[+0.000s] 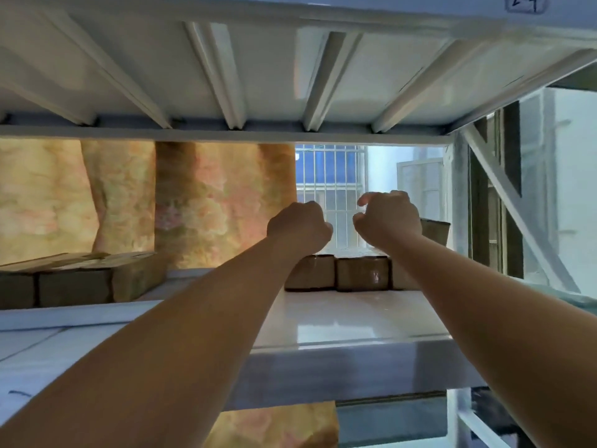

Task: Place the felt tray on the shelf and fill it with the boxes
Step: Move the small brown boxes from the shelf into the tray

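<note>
White metal shelf (339,321) stretches under both outstretched arms. Left hand (298,226) is curled into an empty fist and right hand (389,218) hangs half-curled, empty, both above brown boxes (360,273) at the shelf's back. More boxes (74,281) lie far left of the hands; a felt tray cannot be made out.

The left hand (298,226) curls away, hiding its fingers and whatever they hold. The forearms cover parts of the cardboard boxes (361,273) at the shelf (339,321) back. The handwritten label (525,3) overhead is cropped and unreadable.

Boxes (361,273) on shelf (355,321) — far back.
</note>
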{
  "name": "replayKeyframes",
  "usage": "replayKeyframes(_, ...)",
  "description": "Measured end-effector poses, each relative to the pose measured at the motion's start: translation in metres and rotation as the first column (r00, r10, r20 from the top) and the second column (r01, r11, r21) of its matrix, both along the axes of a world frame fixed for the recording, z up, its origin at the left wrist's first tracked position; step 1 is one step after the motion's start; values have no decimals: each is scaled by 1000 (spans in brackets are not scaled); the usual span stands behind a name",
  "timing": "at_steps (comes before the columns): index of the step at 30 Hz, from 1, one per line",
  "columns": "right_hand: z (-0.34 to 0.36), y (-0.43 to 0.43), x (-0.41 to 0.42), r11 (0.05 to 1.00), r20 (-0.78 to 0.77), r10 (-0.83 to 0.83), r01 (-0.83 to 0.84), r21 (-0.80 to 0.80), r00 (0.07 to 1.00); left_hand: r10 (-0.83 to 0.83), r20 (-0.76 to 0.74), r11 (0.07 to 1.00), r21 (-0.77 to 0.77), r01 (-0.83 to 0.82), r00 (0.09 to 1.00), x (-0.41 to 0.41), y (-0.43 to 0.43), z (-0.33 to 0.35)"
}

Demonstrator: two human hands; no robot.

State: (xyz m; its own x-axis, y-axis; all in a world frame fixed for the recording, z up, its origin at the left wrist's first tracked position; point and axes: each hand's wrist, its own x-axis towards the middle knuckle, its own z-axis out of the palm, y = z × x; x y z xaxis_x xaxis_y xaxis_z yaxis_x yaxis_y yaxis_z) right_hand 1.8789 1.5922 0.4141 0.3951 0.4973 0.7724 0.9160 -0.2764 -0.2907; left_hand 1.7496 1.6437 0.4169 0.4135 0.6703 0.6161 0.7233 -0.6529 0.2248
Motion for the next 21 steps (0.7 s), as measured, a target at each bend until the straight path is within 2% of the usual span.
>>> replayKeyframes(4,2,1,17,997,22,-50,51,-60,999,5,-29,999,-51,-7,1000,19,5,2)
replayKeyframes(7,14,1,28,992,-94,-110,104,-66,990,37,-84,992,-114,-47,996,28,11,3)
replayKeyframes(11,31,-1,43,980,-235,-177,150,-129,956,53,-272,971,-209,-113,961,36,13,4)
replayKeyframes(14,35,1,60,981,-346,-178,138,-137,921,17,-373,953,-275,-128,928,39,13,0)
replayKeyframes(17,31,5,73,975,-382,-194,133,-180,903,31,-453,947,-272,-171,891,38,16,-4)
replayKeyframes(21,25,7,77,977,-449,-132,40,-209,884,8,-460,950,-272,-150,888,39,18,-4)
